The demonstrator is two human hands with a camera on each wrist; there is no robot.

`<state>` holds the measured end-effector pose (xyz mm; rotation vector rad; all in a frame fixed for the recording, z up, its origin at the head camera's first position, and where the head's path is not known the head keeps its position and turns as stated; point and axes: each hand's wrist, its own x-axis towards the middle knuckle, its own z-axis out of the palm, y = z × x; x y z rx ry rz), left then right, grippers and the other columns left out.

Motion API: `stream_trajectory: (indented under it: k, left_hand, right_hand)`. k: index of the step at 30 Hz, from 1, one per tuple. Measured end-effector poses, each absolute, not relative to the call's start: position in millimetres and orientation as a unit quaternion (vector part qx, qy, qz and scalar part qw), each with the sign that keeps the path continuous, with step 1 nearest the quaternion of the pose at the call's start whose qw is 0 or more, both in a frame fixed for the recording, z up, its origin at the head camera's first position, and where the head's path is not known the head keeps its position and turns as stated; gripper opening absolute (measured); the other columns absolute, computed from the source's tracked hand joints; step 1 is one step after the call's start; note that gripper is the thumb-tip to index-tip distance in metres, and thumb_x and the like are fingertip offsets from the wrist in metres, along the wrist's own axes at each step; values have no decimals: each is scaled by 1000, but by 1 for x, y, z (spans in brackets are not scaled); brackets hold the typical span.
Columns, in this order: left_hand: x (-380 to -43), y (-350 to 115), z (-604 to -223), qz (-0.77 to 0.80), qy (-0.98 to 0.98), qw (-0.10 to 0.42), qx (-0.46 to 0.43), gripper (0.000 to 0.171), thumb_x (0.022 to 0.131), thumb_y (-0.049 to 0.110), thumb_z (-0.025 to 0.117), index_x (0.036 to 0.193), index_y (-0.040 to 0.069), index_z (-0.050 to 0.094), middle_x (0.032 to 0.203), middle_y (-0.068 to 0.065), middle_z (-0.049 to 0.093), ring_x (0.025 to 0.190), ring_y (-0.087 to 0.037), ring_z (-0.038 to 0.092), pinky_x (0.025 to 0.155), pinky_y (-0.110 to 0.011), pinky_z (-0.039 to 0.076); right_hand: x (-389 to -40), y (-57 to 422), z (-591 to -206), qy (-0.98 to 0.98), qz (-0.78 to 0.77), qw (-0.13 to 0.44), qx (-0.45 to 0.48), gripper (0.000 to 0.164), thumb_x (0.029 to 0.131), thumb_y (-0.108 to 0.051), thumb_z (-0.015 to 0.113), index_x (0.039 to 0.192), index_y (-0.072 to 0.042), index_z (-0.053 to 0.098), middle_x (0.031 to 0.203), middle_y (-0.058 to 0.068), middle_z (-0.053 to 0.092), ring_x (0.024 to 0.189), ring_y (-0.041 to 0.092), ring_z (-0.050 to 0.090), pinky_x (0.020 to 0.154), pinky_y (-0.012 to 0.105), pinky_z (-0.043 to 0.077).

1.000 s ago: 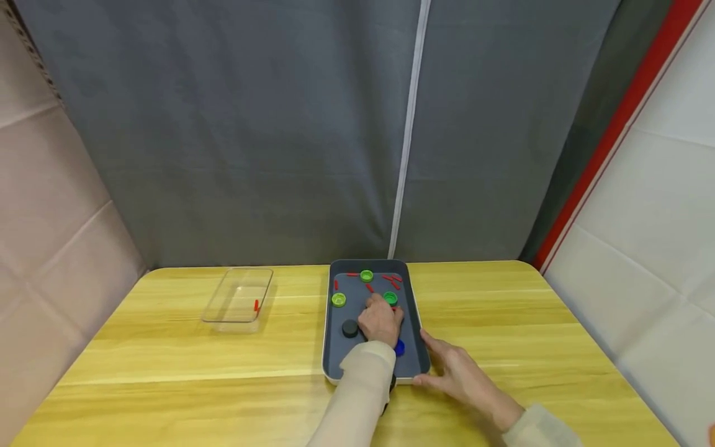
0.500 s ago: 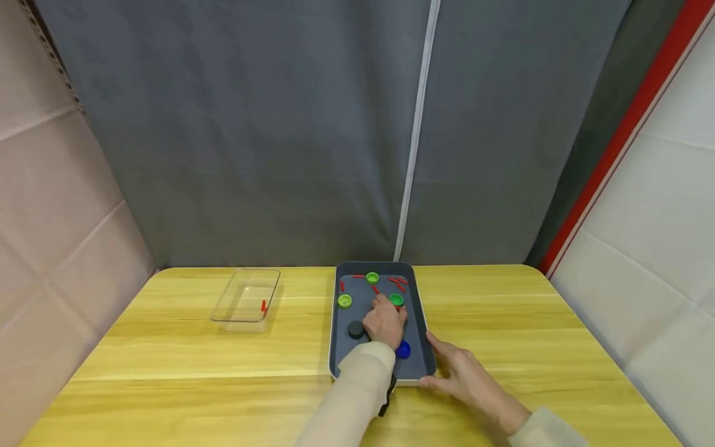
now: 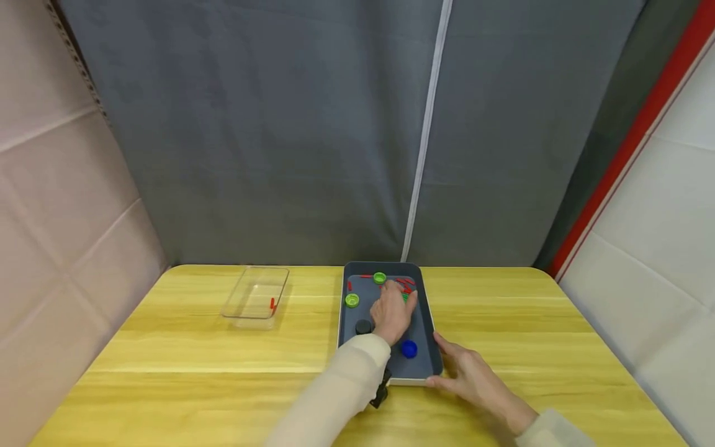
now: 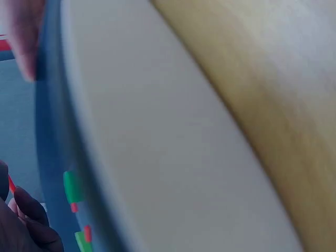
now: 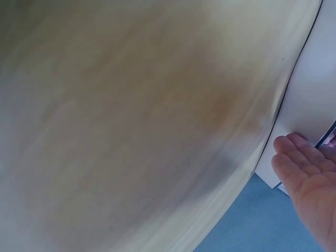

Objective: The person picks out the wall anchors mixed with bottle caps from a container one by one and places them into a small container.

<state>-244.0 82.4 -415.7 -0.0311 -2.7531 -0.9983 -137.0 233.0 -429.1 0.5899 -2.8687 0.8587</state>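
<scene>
A shallow dark grey tray point(image 3: 421, 366) with a pale outside holds small red sticks point(image 3: 349, 286), green caps point(image 3: 352, 300), a black cap point(image 3: 364, 326) and a blue cap point(image 3: 409, 349). My left hand point(image 3: 393, 313) reaches over its middle, fingertips low near the far green cap point(image 3: 380, 278). In the left wrist view the left fingers point(image 4: 34, 207) pinch a red stick point(image 4: 11, 184). At the tray's near right corner is my right hand point(image 3: 472, 379), thumb along the front side and fingers against the right side. Its fingers point(image 5: 294, 157) look straight in the right wrist view.
On the left of the wooden table point(image 3: 195, 372) stands a clear plastic box point(image 3: 254, 320) with red sticks point(image 3: 272, 304) inside. A grey curtain point(image 3: 268, 136) hangs behind the table, with pale panels point(image 3: 653, 248) on both sides.
My left hand has moved forward in the tray, over a red stick that lay ahead of its fingers. The blue cap shows more fully. The right hand stays at the corner.
</scene>
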Motion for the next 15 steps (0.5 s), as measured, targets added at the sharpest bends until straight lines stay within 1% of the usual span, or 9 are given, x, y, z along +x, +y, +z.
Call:
stream_trajectory:
  k: [2,5,8,11,15]
  left_hand:
    - [-244,79,-408,-353,-929,108,-17,31,88,43,61,97,15,55,85,-3,56,69,-26,59,61,-38,45]
    - [-245,72,-400,-379,-919,105,-25,31,89,43,60,100,14,55,84,-2,57,68,-22,57,62,-34,44]
    - [-247,63,-392,-405,-907,112,-36,30,90,42,60,101,14,55,84,0,57,68,-17,55,61,-31,43]
    - [-250,49,-385,-419,-897,133,-44,31,90,41,60,101,13,56,86,0,59,71,-17,57,62,-30,44]
    - [-256,22,-374,-426,-891,154,-37,30,90,40,59,101,12,56,89,-2,61,78,-18,59,66,-32,46]
  right_hand:
    - [-137,234,-429,-940,278,50,192,89,75,-50,73,135,9,43,127,26,55,112,34,58,88,44,48]
    - [-138,235,-427,-941,280,49,184,89,74,-48,74,135,8,44,127,25,55,112,34,58,89,44,48]
    - [-139,235,-426,-942,288,33,169,91,73,-50,74,136,7,43,129,25,53,115,35,56,90,44,47]
    - [-140,235,-426,-941,295,22,163,92,72,-51,74,137,6,42,131,26,51,117,35,55,92,44,45]
    - [-141,234,-426,-941,293,24,166,92,73,-51,73,137,7,41,132,25,50,118,36,54,92,44,45]
